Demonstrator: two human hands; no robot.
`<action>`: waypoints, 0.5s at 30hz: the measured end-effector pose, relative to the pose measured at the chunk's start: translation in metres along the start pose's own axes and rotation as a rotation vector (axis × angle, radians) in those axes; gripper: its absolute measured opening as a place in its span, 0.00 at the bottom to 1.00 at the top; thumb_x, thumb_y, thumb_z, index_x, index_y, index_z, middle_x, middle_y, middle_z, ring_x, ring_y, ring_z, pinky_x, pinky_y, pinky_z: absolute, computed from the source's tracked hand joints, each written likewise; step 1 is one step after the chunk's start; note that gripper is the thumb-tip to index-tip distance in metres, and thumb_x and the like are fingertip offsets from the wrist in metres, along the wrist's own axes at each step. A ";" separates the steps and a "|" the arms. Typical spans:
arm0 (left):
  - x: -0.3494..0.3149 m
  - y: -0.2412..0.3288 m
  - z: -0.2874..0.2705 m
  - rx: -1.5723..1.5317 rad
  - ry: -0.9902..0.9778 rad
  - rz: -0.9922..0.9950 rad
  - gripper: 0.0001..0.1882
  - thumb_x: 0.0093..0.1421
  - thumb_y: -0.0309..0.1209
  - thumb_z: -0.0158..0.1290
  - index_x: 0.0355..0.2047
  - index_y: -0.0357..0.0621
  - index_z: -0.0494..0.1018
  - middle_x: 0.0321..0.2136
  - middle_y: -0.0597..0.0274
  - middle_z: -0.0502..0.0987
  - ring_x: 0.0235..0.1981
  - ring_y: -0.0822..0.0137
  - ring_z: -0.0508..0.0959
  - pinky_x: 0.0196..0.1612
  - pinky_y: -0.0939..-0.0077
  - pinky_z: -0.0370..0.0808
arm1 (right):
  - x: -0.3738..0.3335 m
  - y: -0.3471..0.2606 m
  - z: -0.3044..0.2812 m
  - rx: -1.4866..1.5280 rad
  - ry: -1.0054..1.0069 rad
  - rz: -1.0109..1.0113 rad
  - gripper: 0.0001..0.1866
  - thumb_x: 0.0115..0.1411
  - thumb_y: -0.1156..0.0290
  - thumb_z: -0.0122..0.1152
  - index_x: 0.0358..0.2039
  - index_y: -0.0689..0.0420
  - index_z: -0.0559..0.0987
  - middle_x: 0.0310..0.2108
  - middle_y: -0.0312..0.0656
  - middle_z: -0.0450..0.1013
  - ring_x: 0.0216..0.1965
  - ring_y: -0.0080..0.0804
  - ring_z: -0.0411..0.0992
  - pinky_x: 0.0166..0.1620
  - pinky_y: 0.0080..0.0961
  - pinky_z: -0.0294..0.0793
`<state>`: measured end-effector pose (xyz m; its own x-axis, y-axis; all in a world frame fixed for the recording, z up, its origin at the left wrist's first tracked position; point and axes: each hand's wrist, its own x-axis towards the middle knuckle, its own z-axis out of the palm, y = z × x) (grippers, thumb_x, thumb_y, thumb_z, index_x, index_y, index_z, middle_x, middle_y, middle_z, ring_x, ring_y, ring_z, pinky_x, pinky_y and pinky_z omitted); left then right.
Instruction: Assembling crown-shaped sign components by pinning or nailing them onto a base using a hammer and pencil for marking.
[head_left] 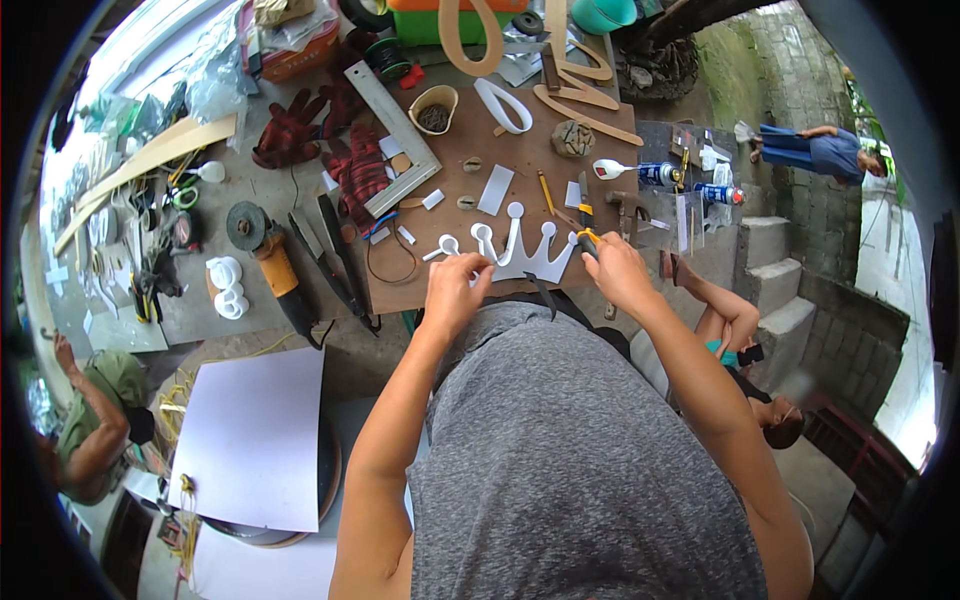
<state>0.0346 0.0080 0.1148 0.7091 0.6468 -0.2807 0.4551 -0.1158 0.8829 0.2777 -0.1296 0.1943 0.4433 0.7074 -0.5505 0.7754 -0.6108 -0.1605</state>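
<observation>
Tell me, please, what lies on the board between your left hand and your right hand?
In the head view, the white crown-shaped cutout spans the stretch between the left hand and the right hand, which holds a yellow utility knife.

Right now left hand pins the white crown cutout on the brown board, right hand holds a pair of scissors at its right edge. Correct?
Not scissors: in the head view the right hand holds a yellow-and-black utility knife. The rest stands: the left hand pins the white crown cutout on the brown board.
</observation>
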 end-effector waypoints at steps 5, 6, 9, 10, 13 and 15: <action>0.015 0.025 0.023 0.089 -0.167 0.105 0.06 0.59 0.30 0.59 0.32 0.40 0.81 0.30 0.54 0.83 0.35 0.51 0.82 0.42 0.56 0.75 | -0.010 0.039 0.047 0.284 0.134 0.131 0.17 0.65 0.64 0.61 0.40 0.68 0.80 0.44 0.57 0.73 0.44 0.59 0.75 0.48 0.49 0.75; 0.018 0.031 0.029 0.086 -0.211 0.086 0.07 0.59 0.30 0.59 0.33 0.39 0.80 0.31 0.52 0.83 0.35 0.49 0.82 0.41 0.56 0.76 | -0.011 0.041 0.053 0.339 0.164 0.178 0.17 0.65 0.64 0.61 0.40 0.68 0.80 0.44 0.57 0.72 0.44 0.60 0.74 0.48 0.49 0.74; 0.026 0.042 0.047 0.102 -0.307 0.031 0.09 0.60 0.30 0.58 0.34 0.34 0.80 0.31 0.45 0.83 0.35 0.45 0.83 0.41 0.55 0.78 | -0.008 0.046 0.068 0.394 0.225 0.195 0.17 0.65 0.64 0.61 0.43 0.67 0.79 0.43 0.57 0.71 0.44 0.59 0.73 0.49 0.48 0.74; 0.027 0.039 0.056 0.090 -0.298 0.012 0.09 0.61 0.29 0.58 0.35 0.34 0.80 0.28 0.46 0.83 0.32 0.48 0.84 0.38 0.58 0.78 | -0.007 0.046 0.070 0.419 0.210 0.191 0.17 0.65 0.64 0.60 0.47 0.66 0.78 0.44 0.56 0.70 0.46 0.58 0.72 0.51 0.47 0.73; 0.035 0.040 0.075 0.101 -0.303 -0.015 0.10 0.63 0.30 0.57 0.36 0.32 0.81 0.24 0.46 0.82 0.26 0.52 0.84 0.34 0.62 0.79 | -0.002 0.048 0.076 0.428 0.292 0.215 0.18 0.66 0.64 0.60 0.49 0.65 0.77 0.47 0.56 0.69 0.48 0.57 0.72 0.52 0.46 0.73; 0.042 0.034 0.090 0.117 -0.256 -0.055 0.11 0.63 0.30 0.56 0.36 0.32 0.81 0.24 0.47 0.83 0.26 0.53 0.84 0.34 0.62 0.79 | 0.003 0.056 0.085 0.458 0.296 0.259 0.18 0.65 0.64 0.61 0.49 0.65 0.77 0.50 0.55 0.67 0.51 0.56 0.70 0.53 0.45 0.73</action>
<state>0.1285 -0.0362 0.0989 0.7878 0.4450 -0.4258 0.5451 -0.1820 0.8184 0.2839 -0.1922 0.1138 0.7493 0.5439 -0.3778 0.3822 -0.8211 -0.4239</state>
